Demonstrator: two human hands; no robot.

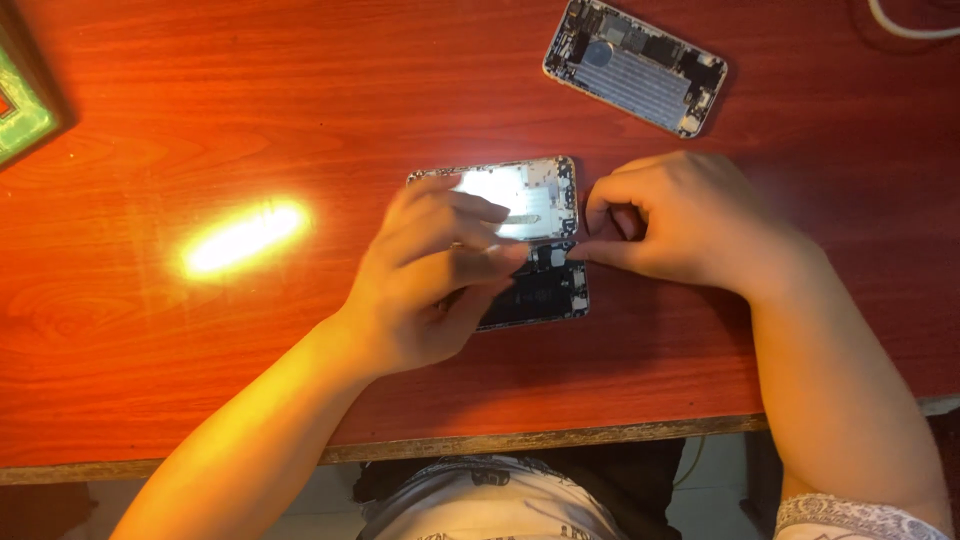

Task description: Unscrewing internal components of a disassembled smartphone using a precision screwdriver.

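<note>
Red-brown wood-grain counter (200, 110), glossy, with a bright streak of lamp glare (245, 238) left of centre. Near edge runs across the bottom of view; below it, your lap and a patch of pale floor.

Opened phone chassis (530, 240) lies flat at centre, long axis pointing away from you, its bare metal upper half catching the glare, the darker lower half packed with components.

Your left hand (430, 285) rests over the chassis's left side, fingers (480, 235) curled and pressed close together, tips meeting near the middle of the chassis. Something thin may be held there; glare makes it hard to tell.

Your right hand (690, 225) sits at the chassis's right edge, thumb and forefinger drawn into a pinch touching the frame; what they pinch is too small to make out.

Second opened phone (635, 65) lies tilted at the far right, well apart from both hands. White cable (905, 28) in the far right corner. Green-edged object (20, 105) at the left border, partly cut off.

Open counter to the left and along the near edge.
</note>
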